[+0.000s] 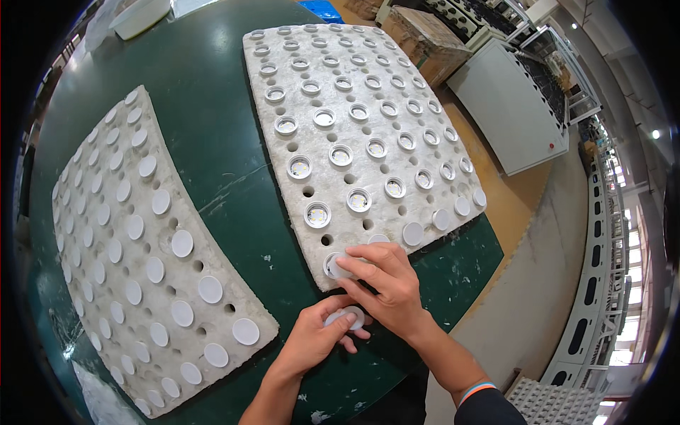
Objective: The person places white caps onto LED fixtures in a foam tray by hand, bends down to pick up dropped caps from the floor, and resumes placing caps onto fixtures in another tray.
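Observation:
My right hand (389,287) pinches a white round cover (341,267) between thumb and fingers. It holds the cover against a round white cup at the near left corner of the right foam board (320,142); the fingers partly hide whether it is seated. Several small white covers (355,319) lie in my left hand (312,336), held under the thumb just below that corner. Rows of open round cups (359,200) with small light boards inside stand in the right board. Along its near edge, other cups carry white covers (413,234).
A second foam board (178,273) on the left bears rows of white-covered cups. Both boards lie on a dark green table (212,152). Behind are a white tub (140,18), a cardboard box (423,42) and a grey machine cabinet (506,106). Another studded board (552,404) appears lower right.

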Available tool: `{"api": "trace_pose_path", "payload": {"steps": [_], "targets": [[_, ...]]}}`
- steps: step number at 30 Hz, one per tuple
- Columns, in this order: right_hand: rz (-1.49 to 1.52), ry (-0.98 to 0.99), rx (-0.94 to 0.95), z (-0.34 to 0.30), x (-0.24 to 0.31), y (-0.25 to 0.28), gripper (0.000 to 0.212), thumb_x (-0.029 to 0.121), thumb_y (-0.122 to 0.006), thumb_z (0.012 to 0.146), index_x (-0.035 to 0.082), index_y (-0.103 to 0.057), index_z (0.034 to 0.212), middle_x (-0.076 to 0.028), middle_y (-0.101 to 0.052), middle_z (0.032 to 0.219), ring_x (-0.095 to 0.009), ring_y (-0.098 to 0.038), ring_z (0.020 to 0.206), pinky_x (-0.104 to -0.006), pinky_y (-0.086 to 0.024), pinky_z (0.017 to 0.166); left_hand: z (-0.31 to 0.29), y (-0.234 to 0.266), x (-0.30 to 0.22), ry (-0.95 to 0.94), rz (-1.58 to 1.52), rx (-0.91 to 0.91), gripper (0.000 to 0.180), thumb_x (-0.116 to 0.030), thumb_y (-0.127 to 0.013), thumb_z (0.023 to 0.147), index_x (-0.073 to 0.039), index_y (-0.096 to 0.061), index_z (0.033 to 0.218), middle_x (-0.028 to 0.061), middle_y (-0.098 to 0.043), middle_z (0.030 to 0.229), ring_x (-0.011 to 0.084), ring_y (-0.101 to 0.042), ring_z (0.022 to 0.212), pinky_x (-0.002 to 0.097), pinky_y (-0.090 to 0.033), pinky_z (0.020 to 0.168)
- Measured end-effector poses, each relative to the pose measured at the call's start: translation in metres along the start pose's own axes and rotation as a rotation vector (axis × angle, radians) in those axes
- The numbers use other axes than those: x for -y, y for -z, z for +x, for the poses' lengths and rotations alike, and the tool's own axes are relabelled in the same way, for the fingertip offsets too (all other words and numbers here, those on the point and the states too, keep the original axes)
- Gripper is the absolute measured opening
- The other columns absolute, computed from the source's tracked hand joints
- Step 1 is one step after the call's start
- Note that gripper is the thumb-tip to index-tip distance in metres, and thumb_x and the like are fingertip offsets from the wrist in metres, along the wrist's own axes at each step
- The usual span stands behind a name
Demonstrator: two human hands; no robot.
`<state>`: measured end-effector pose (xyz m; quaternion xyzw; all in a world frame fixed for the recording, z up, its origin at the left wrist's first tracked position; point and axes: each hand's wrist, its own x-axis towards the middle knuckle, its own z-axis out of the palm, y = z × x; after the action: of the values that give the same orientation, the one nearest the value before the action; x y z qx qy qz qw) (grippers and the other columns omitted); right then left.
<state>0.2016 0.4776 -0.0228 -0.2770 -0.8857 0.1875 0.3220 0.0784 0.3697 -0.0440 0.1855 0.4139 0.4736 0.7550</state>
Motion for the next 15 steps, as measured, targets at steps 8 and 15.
{"api": "trace_pose_path", "payload": {"steps": [8,15], "targets": [[-0.051,0.052,0.056,0.0007,-0.0013,-0.0072,0.034,0.008,-0.075,0.067,0.011,-0.066,0.100,-0.003,-0.060,0.102,-0.021,-0.057,0.090,-0.0330,-0.044,0.078,0.0009,-0.0010,0.0078,-0.009,0.079,-0.031,0.023,-0.010,-0.054,0.092,0.006,-0.056,0.108,0.0112,-0.064,0.091,0.0155,-0.065,0.075,0.0231,-0.052,0.056],[-0.057,0.063,0.074,0.0020,-0.0026,-0.0068,0.032,0.008,-0.074,0.068,0.011,-0.066,0.099,-0.002,-0.061,0.102,-0.020,-0.057,0.090,-0.0323,-0.043,0.078,0.0016,-0.0031,0.0064,-0.001,0.084,-0.048,0.021,-0.008,-0.056,0.090,0.008,-0.056,0.103,0.0121,-0.064,0.089,0.0147,-0.063,0.069,0.0226,-0.052,0.054]]}}
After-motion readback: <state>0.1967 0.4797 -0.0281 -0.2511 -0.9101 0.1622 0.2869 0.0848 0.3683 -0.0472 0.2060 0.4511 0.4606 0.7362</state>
